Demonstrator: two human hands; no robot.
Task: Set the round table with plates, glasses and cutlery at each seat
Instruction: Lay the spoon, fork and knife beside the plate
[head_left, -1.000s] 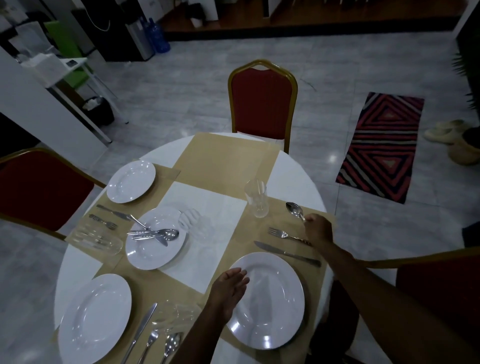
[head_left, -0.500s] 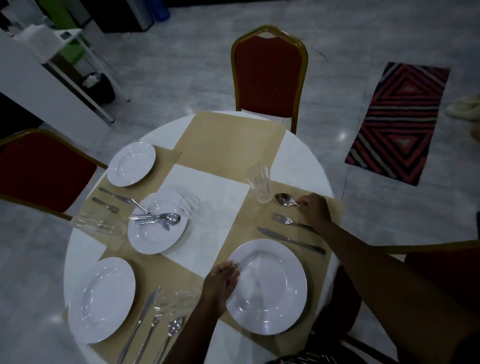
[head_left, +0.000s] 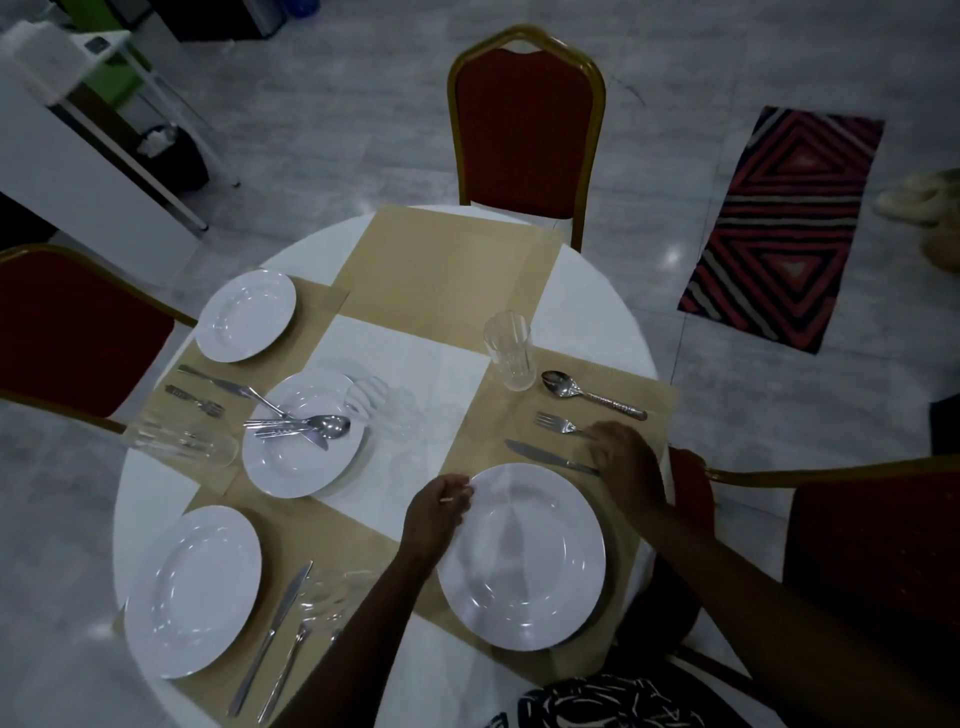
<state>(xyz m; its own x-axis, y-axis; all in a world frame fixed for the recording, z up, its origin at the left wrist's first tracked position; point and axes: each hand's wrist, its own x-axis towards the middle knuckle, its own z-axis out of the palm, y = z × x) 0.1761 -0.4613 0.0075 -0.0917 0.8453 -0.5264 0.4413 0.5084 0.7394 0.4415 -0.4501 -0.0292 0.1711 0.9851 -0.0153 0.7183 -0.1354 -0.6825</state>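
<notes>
Steel spoon now lies released beside the tall glass; our right hand has dropped to the fork, fingers curled on its handle. Our left hand pinches the dinner plate rim. The far counter seat remains bare; our forearm hides nearby cutlery.

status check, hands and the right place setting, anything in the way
Left hand on plate rim. Right hand at fork and knife handles. Spoon laid, glass upright. Nothing blocking.

- Round white bench.
- Tan mats on it.
- On the mats: four plates, cutlery, glasses.
</notes>
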